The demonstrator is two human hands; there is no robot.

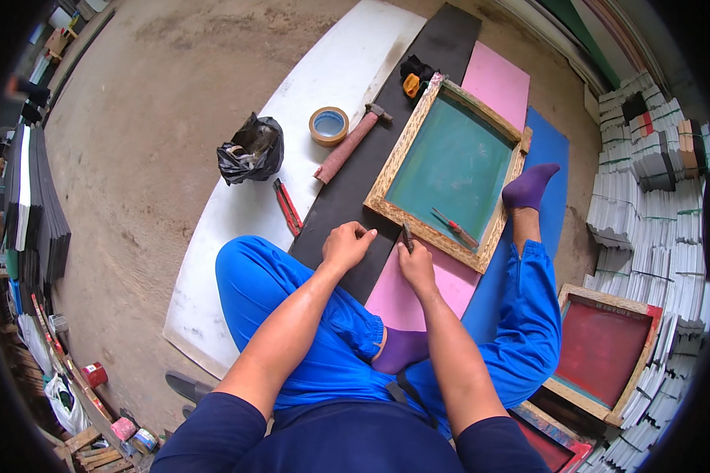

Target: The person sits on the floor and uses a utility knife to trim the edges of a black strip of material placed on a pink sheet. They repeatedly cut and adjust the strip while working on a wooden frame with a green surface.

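My left hand point(349, 245) hovers over the dark board strip with its thumb and fingers pinched together. Whatever is between them is too small to make out. Wrapped round a short dark tool is my right hand point(416, 266); the dark tool point(407, 236) points upward beside the near edge of a wooden screen frame point(427, 226). Green mesh point(448, 165) fills this frame. On the mesh lies a thin pointed tool point(456, 227) with a red and dark handle. Left of my hands rests a red utility knife point(288, 208).
A hammer point(347, 146), a tape roll point(328, 126) and a crumpled black plastic bag point(252, 150) lie farther off. A black and yellow item point(415, 77) sits at the frame's far corner. Stacked white bundles point(647, 213) and a red-mesh frame point(603, 347) stand right.
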